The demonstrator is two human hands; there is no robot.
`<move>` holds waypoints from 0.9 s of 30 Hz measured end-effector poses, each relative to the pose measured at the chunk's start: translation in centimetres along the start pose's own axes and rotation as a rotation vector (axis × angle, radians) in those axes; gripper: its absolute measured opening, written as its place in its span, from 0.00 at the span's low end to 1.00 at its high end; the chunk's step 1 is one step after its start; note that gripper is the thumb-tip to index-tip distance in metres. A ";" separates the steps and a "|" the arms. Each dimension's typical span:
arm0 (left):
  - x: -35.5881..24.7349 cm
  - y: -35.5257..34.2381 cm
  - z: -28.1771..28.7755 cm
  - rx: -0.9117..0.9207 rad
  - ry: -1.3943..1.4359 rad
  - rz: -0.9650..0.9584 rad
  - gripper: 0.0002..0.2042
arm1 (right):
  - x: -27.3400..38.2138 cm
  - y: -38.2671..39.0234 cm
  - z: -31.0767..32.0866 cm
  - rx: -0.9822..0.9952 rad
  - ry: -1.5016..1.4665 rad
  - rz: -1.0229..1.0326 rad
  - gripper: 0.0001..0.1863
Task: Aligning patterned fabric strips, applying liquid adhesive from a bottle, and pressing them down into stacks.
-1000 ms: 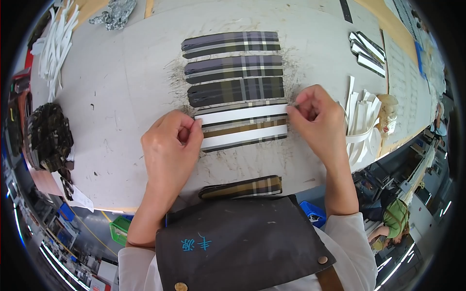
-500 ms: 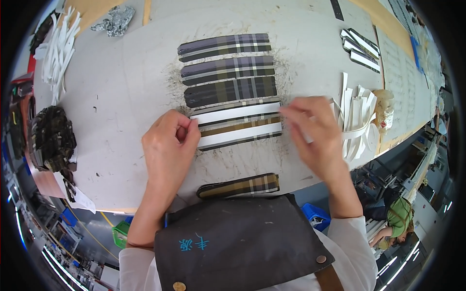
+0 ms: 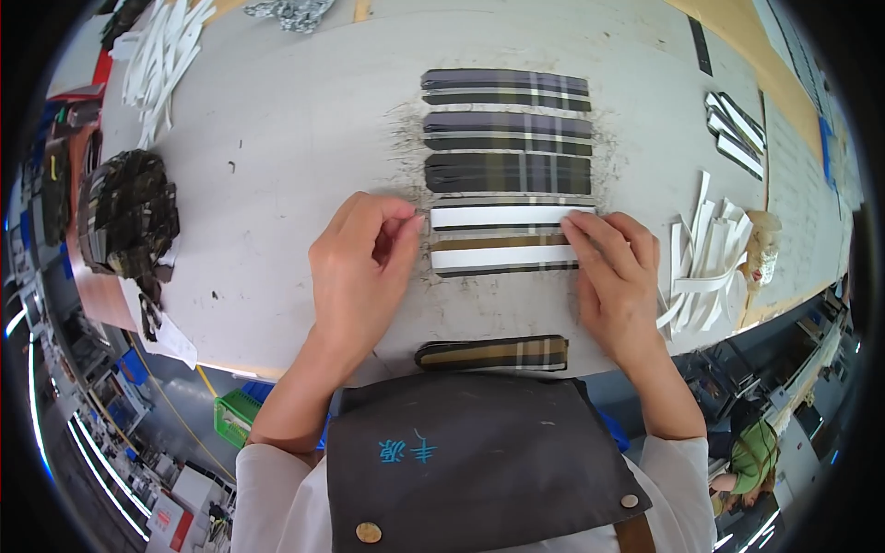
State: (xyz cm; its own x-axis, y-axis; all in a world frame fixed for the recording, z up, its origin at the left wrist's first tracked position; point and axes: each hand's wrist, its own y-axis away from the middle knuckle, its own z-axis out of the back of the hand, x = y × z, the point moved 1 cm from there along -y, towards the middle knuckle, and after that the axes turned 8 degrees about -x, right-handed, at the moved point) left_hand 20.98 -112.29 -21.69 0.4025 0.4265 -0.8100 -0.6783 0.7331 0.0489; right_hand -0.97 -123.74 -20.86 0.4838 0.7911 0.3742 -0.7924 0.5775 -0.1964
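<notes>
Two plaid fabric strips lie side by side, each with a white backing strip along it: a far white strip (image 3: 498, 217) and a near white strip (image 3: 498, 259). My right hand (image 3: 625, 286) rests its fingertips on the far white strip's right end, thumb apart and lower down. Just off that strip's left end, my left hand (image 3: 364, 263) is closed in a pinch; anything between its fingertips is too small to make out. Beyond them, several plaid strips (image 3: 507, 173) lie in rows. A brown plaid bundle (image 3: 493, 354) sits close to my apron.
Loose white strips (image 3: 705, 263) pile up at the right beside a clear jar (image 3: 762, 247). More white strips (image 3: 166, 64) lie at the far left, above a dark fabric bundle (image 3: 129, 212). Finished-looking strips (image 3: 735, 134) are at the far right. A person (image 3: 751, 456) is beyond the table.
My right hand has come down onto the right end of the far white strip. My left hand has shifted slightly off its left end. The whole view has swung left.
</notes>
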 end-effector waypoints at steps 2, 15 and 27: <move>0.3 0.4 0.7 -0.039 -0.104 -0.376 0.08 | 0.0 -0.2 0.1 -0.015 -0.004 0.033 0.27; -0.5 3.3 -1.4 0.258 -0.313 -0.693 0.23 | 0.7 -0.2 -1.2 0.061 -0.133 0.092 0.26; -1.2 3.5 -2.1 0.267 -0.316 -0.661 0.24 | 0.1 0.1 -0.4 0.021 -0.069 0.085 0.26</move>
State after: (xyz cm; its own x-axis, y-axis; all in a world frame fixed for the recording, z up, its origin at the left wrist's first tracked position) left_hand 16.81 -111.34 -21.76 0.8552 -0.0424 -0.5166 -0.0816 0.9732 -0.2150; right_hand -0.83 -123.54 -21.18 0.3886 0.8209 0.4185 -0.8376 0.5040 -0.2110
